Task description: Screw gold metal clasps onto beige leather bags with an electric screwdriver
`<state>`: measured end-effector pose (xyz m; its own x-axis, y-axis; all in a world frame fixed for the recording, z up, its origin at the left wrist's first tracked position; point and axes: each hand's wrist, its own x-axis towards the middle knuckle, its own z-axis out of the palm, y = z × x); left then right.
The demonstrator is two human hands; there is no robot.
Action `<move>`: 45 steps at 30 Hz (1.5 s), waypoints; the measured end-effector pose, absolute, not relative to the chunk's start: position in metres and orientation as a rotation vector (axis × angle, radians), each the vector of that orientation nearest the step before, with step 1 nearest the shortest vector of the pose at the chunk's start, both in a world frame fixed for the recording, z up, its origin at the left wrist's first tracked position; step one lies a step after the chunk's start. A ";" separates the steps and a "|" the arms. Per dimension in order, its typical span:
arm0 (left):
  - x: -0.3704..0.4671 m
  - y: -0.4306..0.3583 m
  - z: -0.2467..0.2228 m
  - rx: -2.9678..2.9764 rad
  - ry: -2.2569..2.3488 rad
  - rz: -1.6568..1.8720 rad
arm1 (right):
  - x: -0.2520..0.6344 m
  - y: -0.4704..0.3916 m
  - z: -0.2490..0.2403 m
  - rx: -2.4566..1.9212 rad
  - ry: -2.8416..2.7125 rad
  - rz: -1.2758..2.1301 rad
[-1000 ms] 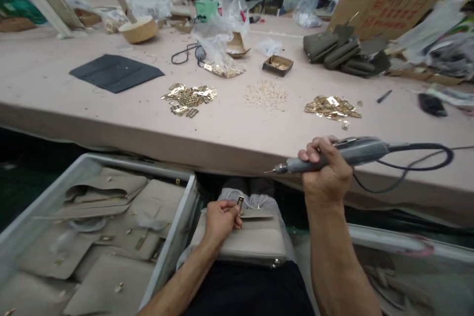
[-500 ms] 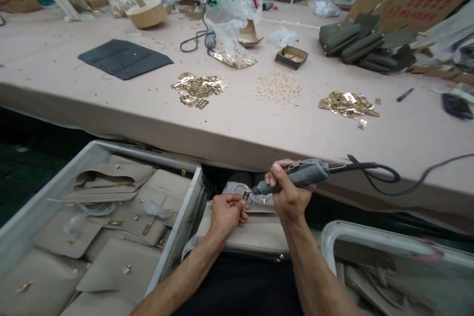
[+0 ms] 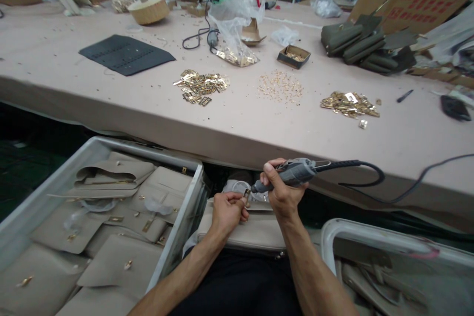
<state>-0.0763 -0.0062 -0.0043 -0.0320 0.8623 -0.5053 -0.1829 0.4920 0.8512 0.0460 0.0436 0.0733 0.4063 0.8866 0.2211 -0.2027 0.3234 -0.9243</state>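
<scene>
My right hand (image 3: 283, 192) is wrapped round a grey corded electric screwdriver (image 3: 292, 173), its tip pointing left and down. At that tip, my left hand (image 3: 227, 210) pinches a small metal bag clasp plate (image 3: 247, 194) at the edge of a beige handbag (image 3: 255, 231) on my lap. Whether the tip touches the plate is too small to tell. Clear plastic film (image 3: 237, 186) lies behind the bag's upper edge.
A grey crate (image 3: 199, 177) of beige bag pieces stands left, a white bin (image 3: 370, 227) right. On the table (image 3: 259, 133) lie gold plates (image 3: 202, 86), tiny screws (image 3: 280, 86), more gold parts (image 3: 350, 103) and dark folded pieces (image 3: 370, 42). The tool's cord (image 3: 418, 185) trails right.
My right hand and the screwdriver have shifted slightly left, and the cord's loop has swung. My left hand keeps its pinch on the plate.
</scene>
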 end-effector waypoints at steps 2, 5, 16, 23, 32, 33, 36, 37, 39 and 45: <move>-0.077 -0.007 -0.003 0.669 1.345 0.947 | 0.046 0.043 0.074 -0.974 -0.909 0.865; -0.078 -0.007 0.000 0.687 1.328 0.954 | 0.048 0.042 0.076 -0.970 -0.957 0.922; -0.079 -0.012 0.007 0.726 1.257 0.958 | 0.051 0.036 0.087 -0.961 -1.226 0.992; -0.079 -0.015 0.008 0.797 1.295 0.957 | 0.050 0.035 0.082 -0.972 -1.089 1.058; -0.078 -0.013 -0.013 0.857 1.220 1.022 | 0.049 0.029 0.077 -0.939 -1.133 1.050; -0.078 -0.013 -0.016 0.847 1.210 1.022 | 0.051 0.029 0.079 -0.913 -1.142 1.079; -0.078 -0.011 -0.025 0.806 1.200 1.012 | 0.063 0.033 0.101 -0.746 -1.119 1.209; -0.078 -0.011 -0.028 0.790 1.210 1.013 | 0.069 0.038 0.113 -0.676 -1.099 1.231; -0.077 -0.009 -0.031 0.760 1.248 1.030 | 0.086 0.056 0.141 -0.572 -1.033 1.178; -0.076 -0.007 -0.026 0.727 1.265 1.077 | 0.155 0.168 0.201 -0.563 -0.593 0.890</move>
